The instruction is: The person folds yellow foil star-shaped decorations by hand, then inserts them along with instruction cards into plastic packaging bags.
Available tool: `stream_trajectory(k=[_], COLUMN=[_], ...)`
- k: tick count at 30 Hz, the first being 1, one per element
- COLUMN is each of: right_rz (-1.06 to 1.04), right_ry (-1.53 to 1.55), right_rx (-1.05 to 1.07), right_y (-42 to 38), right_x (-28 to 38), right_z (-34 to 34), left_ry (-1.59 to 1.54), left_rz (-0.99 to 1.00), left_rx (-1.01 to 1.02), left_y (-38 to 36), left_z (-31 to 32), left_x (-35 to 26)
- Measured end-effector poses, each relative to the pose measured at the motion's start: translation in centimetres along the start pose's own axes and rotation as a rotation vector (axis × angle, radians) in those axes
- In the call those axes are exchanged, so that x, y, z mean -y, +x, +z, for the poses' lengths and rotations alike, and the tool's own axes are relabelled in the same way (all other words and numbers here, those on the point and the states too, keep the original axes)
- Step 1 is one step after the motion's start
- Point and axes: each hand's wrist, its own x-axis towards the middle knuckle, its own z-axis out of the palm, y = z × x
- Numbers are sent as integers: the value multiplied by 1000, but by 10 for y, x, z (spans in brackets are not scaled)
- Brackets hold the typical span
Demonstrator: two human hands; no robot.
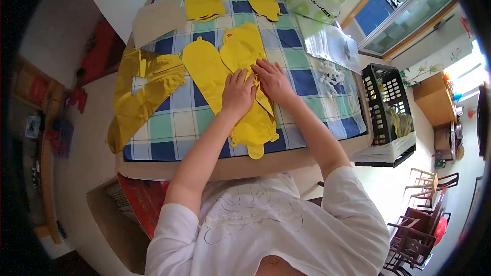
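Yellow foil sheets [204, 66] lie flat on a checked cloth in the middle of the table. My left hand [239, 93] rests on the foil with its fingers bent forward, at the edge of a fold. Close beside it, my right hand [275, 81] presses on the same yellow piece [253, 122], its fingers partly spread. The fingertips of both hands nearly meet over the folded foil. A red dot marks the upper part of this piece. What lies under my fingers is hidden.
At the left lies a shiny gold foil piece [140, 97], below a cardboard sheet [159, 20]. More yellow foil [204, 0] lies at the back. A green-white bag [318, 0], clear plastic sleeves [332, 46] and white strings [331, 75] are right, beside a black crate [376, 107].
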Motion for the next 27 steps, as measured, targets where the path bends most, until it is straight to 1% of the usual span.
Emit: stream_trajectory(k=[2, 5, 8, 11, 14, 20, 27], right_rz=[5, 69, 43, -47, -91, -165, -183], right_ry=[10, 86, 128, 217, 262, 277, 246], right_rx=[-18, -74, -73, -4, 61, 184, 238], right_y=[2, 7, 11, 4, -21, -68, -88], right_x=[-2, -10, -15, -17, -11, 11, 17], right_z=[0, 1, -3, -15, -27, -65, -79], left_ry=[-6, 6, 11, 13, 22, 44, 29], left_rz=[13, 23, 33, 38, 33, 36, 27], left_rx=[-12, -26, -40, -57, -59, -66, -42], left_y=[-2, 0, -1, -1, 0, 0, -1], left_z=[3, 3, 2, 2, 1, 5, 4], left_x=[2, 3, 2, 2, 1, 2, 3])
